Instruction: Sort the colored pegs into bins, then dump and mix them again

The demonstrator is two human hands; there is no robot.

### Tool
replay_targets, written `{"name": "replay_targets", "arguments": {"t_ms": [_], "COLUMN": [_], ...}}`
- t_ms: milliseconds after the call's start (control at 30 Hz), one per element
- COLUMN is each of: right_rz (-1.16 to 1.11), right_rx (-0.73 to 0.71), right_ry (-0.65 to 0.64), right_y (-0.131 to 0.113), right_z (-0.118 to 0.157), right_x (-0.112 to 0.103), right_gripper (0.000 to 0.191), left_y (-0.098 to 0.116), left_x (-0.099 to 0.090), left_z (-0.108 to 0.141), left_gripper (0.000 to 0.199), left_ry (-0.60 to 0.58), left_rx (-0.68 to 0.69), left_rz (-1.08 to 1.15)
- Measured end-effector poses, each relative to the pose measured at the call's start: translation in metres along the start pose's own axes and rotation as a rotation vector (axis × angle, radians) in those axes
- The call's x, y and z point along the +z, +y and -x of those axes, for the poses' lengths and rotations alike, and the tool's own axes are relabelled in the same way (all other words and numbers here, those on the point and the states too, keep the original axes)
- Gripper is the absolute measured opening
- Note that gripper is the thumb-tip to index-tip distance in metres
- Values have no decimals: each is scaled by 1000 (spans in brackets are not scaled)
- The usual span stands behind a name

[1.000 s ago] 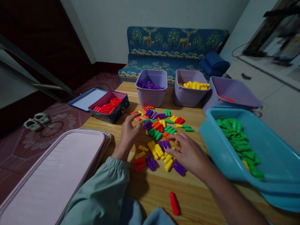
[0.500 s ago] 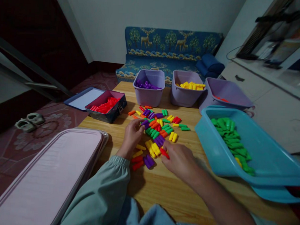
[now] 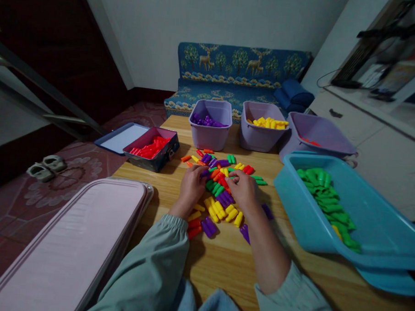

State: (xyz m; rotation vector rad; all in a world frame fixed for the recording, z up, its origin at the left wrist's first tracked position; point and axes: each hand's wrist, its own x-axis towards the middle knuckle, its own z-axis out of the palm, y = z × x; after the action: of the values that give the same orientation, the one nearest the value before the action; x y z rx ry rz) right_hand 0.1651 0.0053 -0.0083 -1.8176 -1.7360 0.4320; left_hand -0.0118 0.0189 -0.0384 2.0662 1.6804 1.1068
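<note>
A pile of small finger-shaped plastic pieces in red, orange, yellow, green and purple lies on the wooden table (image 3: 223, 261). At its left side, my left hand (image 3: 191, 187) is closed, with a purple piece (image 3: 205, 173) at its fingertips. My right hand (image 3: 243, 188) reaches in from the right, thumb and fingers pinched at a red piece (image 3: 223, 180), partly covered by the fingers. Between the hands lie green pieces (image 3: 215, 188). Nearer to me are yellow pieces (image 3: 214, 209) and a purple pair (image 3: 209, 227). More purple pieces (image 3: 245, 233) lie beside my right forearm.
Lilac bins hold purple pieces (image 3: 209, 121), yellow pieces (image 3: 269, 123) and a few red ones (image 3: 310, 142). A turquoise tub (image 3: 291, 209) with green pieces stands right. An open tin (image 3: 148, 163) of red pieces sits left, behind a pale pink lid (image 3: 76, 241).
My right hand has moved forward into the pile with the red piece, closer to my left hand. My left hand stays at the purple piece. The view has shifted slightly.
</note>
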Motion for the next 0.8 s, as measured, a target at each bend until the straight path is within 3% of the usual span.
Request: {"name": "replay_targets", "arguments": {"t_ms": [167,267,367,533,667,800], "right_rz": [-164,-254,-405,-673,-666,-790], "right_rx": [-91,-104,-71,-38,-53,26], "right_ry": [9,4,4,-53,-69,-134], "right_y": [3,6,6,1,1,-3], "right_z": [3,3,3,4,4,7], "right_x": [6,12,16,17,22,24], "right_gripper": [14,14,21,48,43,44], "left_y": [-3,-4,1,10,11,13], "left_x": [-1,-1,-2,1,2,3], "left_z": [-1,-1,0,0,-2,-1], "left_gripper": [36,31,26,21,24,33], "left_ry": [-3,81,189,176,195,144], "left_rx": [-14,2,25,-105,-205,-236], "left_rz": [-59,8,215,657,862,960]}}
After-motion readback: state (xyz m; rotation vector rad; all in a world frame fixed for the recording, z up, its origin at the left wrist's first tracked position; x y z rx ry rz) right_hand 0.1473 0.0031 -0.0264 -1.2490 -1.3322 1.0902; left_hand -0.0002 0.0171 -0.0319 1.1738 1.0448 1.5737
